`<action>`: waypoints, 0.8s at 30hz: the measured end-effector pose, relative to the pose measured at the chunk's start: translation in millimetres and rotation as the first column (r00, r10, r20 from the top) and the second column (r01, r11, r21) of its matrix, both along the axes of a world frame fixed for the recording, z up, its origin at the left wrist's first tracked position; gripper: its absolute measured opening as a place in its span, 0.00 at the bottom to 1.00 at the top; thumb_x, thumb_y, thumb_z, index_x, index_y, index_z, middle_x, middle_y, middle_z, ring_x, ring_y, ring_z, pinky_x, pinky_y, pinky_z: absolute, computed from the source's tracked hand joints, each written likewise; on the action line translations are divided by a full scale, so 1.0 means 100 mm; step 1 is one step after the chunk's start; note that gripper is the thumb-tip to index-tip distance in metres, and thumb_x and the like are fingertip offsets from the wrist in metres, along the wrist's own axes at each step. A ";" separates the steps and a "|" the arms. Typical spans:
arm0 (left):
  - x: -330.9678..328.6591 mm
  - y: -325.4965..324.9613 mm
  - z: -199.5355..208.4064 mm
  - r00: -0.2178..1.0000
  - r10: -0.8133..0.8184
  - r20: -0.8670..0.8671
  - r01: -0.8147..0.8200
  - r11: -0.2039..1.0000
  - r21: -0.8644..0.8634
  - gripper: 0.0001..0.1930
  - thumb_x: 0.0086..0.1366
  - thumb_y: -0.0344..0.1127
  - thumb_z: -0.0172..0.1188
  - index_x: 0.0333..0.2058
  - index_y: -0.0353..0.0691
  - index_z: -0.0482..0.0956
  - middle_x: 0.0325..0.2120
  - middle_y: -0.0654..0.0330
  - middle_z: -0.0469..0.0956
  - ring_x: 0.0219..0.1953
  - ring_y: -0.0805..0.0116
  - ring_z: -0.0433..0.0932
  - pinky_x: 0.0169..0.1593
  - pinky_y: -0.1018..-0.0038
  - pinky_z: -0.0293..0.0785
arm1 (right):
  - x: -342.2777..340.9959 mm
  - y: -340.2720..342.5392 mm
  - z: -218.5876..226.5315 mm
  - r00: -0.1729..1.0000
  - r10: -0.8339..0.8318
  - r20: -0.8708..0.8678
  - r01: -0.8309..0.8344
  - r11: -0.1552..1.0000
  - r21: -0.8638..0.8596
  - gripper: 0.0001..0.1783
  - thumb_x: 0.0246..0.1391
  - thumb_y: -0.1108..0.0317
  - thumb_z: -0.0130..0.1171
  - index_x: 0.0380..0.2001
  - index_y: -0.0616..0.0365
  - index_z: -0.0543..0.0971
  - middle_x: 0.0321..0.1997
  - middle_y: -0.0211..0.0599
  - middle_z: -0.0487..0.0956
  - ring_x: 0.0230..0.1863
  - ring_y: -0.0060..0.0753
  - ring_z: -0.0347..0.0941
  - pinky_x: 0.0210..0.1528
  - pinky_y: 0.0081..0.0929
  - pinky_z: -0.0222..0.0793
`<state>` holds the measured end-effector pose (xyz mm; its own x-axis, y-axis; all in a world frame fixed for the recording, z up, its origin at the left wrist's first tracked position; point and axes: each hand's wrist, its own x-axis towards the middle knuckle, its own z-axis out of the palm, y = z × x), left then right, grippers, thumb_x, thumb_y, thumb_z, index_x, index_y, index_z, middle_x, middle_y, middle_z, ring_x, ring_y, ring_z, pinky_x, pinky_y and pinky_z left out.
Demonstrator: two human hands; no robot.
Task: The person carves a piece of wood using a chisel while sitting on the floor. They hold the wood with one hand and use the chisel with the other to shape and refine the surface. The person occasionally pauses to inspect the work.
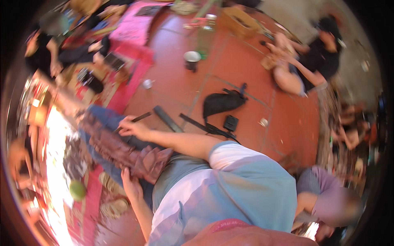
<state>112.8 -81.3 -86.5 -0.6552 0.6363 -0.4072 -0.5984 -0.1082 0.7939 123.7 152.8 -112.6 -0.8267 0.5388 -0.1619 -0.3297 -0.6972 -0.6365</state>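
Note:
Across my lap lies a long reddish-brown wood carving (119, 149) with a rough, deeply cut surface. My left hand (132, 186) is closed on its near end, thumb along the edge and the other fingers partly hidden beneath. Over the far side of the carving, my right hand (135, 128) pinches a thin dark stick-like tool (142, 117). One end of the tool points toward the carving; blur hides what its tip is like. Both hands are at the carving, the right one farther along it than the left.
On the red tile floor lie a dark flat bar (166, 119), a black pouch (223, 102), a strap (197, 124) and a small black box (230, 122). Farther off stand a cup (191, 57) and a green bottle (207, 37). A person (320, 57) sits at the far right; others sit around.

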 end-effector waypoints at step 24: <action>-0.31 0.15 0.20 0.919 -0.195 0.343 0.243 0.964 -0.104 0.38 0.66 0.66 0.42 0.61 0.39 0.62 0.56 0.59 0.68 0.57 0.68 0.67 0.58 0.72 0.63 | 0.13 0.18 -0.05 0.998 0.058 0.001 -0.058 0.989 0.134 0.07 0.60 0.71 0.55 0.39 0.61 0.71 0.46 0.45 0.76 0.45 0.35 0.77 0.49 0.33 0.77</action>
<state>82.0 -66.3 -66.3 -0.3211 0.6687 -0.6706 -0.8224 0.1542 0.5476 136.8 170.6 -117.6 -0.8577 0.5065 -0.0886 -0.2934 -0.6236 -0.7246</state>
